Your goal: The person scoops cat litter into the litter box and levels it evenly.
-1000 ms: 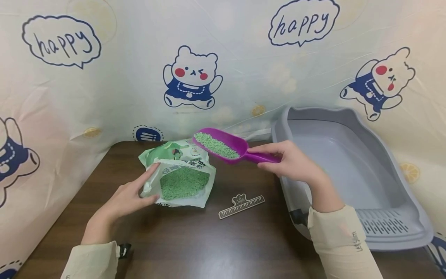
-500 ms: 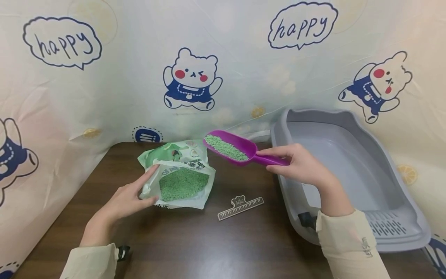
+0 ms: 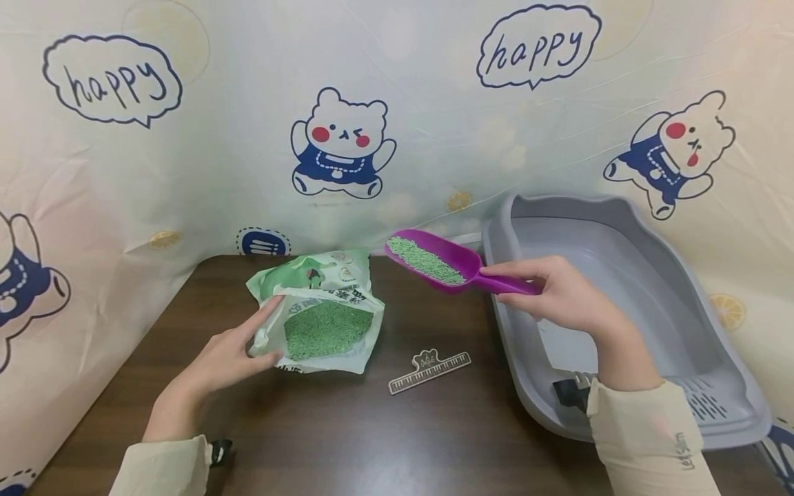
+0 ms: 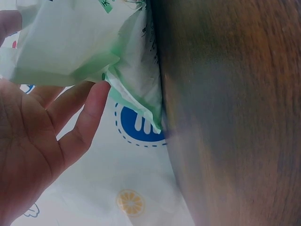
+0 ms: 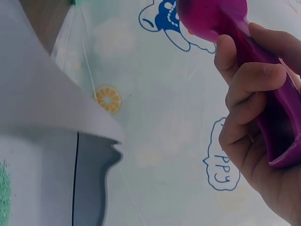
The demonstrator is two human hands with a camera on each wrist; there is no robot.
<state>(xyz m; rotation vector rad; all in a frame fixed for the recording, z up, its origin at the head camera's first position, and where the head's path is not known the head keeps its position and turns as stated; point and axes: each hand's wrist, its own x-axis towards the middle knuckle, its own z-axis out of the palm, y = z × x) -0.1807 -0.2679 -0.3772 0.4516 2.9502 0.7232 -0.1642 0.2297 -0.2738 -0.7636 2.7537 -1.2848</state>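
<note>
My right hand (image 3: 567,293) grips the handle of a purple scoop (image 3: 462,260), held level to the left of the litter box. Green litter pellets (image 3: 428,258) lie in its bowl. In the right wrist view, fingers curl round the scoop handle (image 5: 270,89). My left hand (image 3: 226,351) has its thumb and fingers spread against the left side of an open litter bag (image 3: 366,348), with fairly straight fingers (image 4: 96,106) touching the plastic in the left wrist view. More green pellets show through the bag's mouth, which faces me.
A large grey litter box (image 3: 626,427) with a slotted front stands at the right, under my right forearm. Green pellets (image 5: 3,197) show at the edge of the right wrist view. A bear-topped clip (image 3: 429,370) lies on the brown table (image 3: 347,434). A printed cloth (image 3: 434,158) hangs behind.
My right hand has carried the loaded scoop rightward, away from above the bag and closer to the litter box. The left hand and the bag have stayed in place.
</note>
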